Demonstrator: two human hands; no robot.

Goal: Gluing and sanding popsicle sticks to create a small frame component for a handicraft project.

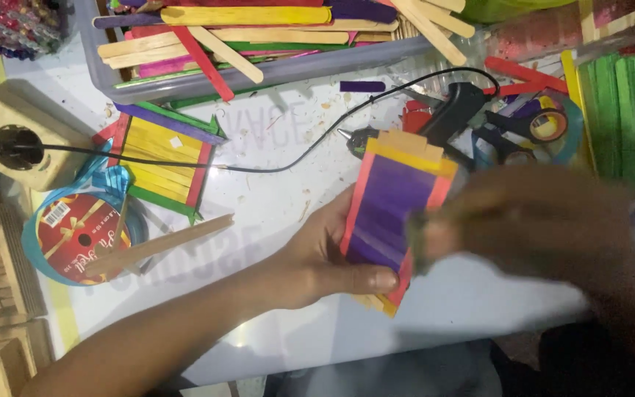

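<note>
My left hand [328,257] grips a flat panel of glued craft sticks [391,202], purple in the middle with red and yellow edges, thumb across its lower edge. My right hand [523,224] is blurred by motion and lies against the panel's right side; I cannot tell whether it holds anything. Behind the panel a black glue gun [450,114] rests on the white table [273,184], its nozzle pointing left.
A second stick panel, yellow with green and red edges [159,165], lies left. A grey tray of coloured sticks [273,73] sits at the back. A ribbon spool [79,235], a power strip [9,136] with cord, scissors [523,129] and green sticks [619,110] surround the work area.
</note>
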